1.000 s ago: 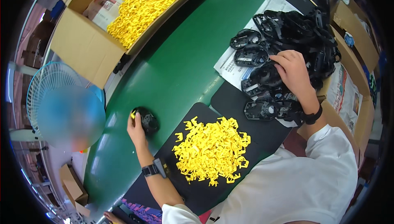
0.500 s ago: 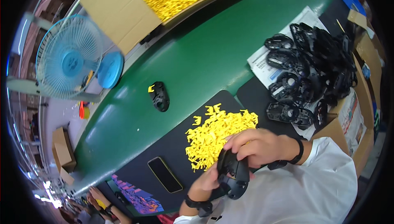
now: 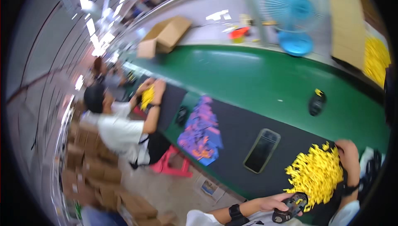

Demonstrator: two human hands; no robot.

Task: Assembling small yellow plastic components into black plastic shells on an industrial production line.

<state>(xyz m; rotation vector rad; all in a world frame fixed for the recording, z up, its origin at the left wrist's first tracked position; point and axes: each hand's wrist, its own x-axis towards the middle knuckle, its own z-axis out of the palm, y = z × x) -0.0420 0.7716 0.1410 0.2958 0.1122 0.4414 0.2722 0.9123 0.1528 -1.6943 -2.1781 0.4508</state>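
My left hand (image 3: 273, 203) grips a black computer mouse shell (image 3: 282, 216) at the near edge of the table, its hollow inner side partly facing up. A spot of yellow shows inside that shell. Just beyond it lies a heap of small yellow plastic pieces (image 3: 316, 172) on the black mat. At the heap's far right edge is my right hand (image 3: 349, 151), bent downward, its fingertips hidden and blurred. Farther back on the green table rests another black mouse shell (image 3: 317, 105) with a yellow piece at its far end.
A phone (image 3: 262, 150) lies on the mat, left of the heap. Beyond it is a colourful purple mat (image 3: 202, 130). A co-worker (image 3: 120, 128) sits to the left, handling yellow pieces. A blue fan (image 3: 296, 43), cardboard box (image 3: 168, 35) and orange cup (image 3: 239, 34) stand behind the table.
The view has swung left, bringing the co-worker into sight. My right hand has let go of the mouse shell and moved to the yellow heap. My left hand keeps the shell.
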